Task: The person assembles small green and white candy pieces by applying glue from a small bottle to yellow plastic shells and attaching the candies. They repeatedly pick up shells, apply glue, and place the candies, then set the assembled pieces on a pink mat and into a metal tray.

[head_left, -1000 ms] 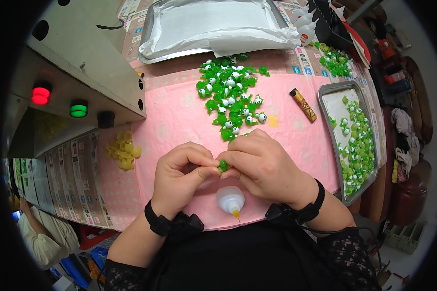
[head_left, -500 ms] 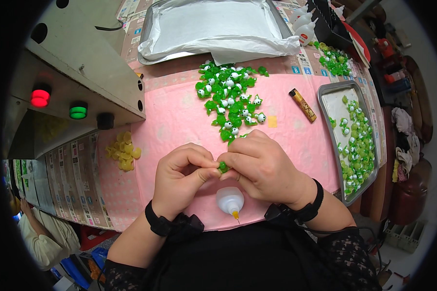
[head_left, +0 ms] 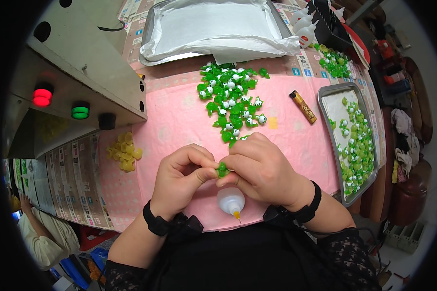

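Observation:
Between my two hands, over the pink cloth (head_left: 170,116), is a small green translucent figure (head_left: 222,169). The fingertips of my left hand (head_left: 179,182) pinch it from the left. My right hand (head_left: 267,167) grips its other side with curled fingers, hiding part of it. Just below them lies a white squeeze bottle (head_left: 230,199) with a yellow tip and fine needle, pointing toward me. Beyond my hands spreads a heap of green figures with white eyeballs (head_left: 230,92).
Yellow translucent discs (head_left: 125,151) are piled at left, by a metal machine (head_left: 97,72) with red and green lights. A lighter (head_left: 302,106) and a tray (head_left: 324,104) of green figures lie at right. A paper-lined tray (head_left: 218,29) stands at the back, near white bottles (head_left: 306,34).
My right fingertips have shifted slightly, and more of the green figure shows between my hands. The bottle and heap stay in place on the cloth.

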Tool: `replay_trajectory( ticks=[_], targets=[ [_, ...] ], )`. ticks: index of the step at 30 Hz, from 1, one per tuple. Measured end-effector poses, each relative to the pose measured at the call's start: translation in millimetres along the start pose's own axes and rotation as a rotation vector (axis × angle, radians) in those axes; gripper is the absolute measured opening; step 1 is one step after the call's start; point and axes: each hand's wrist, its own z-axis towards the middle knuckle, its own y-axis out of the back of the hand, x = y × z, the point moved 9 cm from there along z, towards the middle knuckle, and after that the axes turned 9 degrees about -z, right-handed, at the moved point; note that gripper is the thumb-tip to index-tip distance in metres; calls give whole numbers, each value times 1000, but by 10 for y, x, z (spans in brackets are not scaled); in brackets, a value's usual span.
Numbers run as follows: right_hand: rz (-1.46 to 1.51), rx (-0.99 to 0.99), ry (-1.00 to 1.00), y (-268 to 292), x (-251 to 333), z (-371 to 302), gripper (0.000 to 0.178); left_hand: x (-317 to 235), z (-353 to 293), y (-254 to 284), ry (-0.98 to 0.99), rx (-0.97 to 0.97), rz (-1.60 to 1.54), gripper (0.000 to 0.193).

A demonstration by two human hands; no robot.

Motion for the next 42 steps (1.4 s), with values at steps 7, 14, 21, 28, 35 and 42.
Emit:
replay_trajectory(
  ticks=[7, 14, 21, 28, 35, 42],
  targets=[
    [78, -10, -11, 30, -16, -1, 29, 0, 7, -27, 14, 51, 40, 9],
    [116, 39, -21, 34, -33, -14, 22, 5, 18, -52, 17, 94, 103, 7],
    [129, 53, -33, 1, -33, -9, 21, -5, 3, -44, 19, 94, 106, 8],
    [163, 91, -174, -41, -133, -20, 20, 38, -3, -31, 92, -20, 46, 8],
    [57, 32, -154, 49, -145, -34, 19, -760, -155, -9, -254, -53, 1059, 13],
    [56, -20, -138, 99, -188, -44, 22, -1223, -481, 671, -82, -362, 1456, 43]
  ],
)
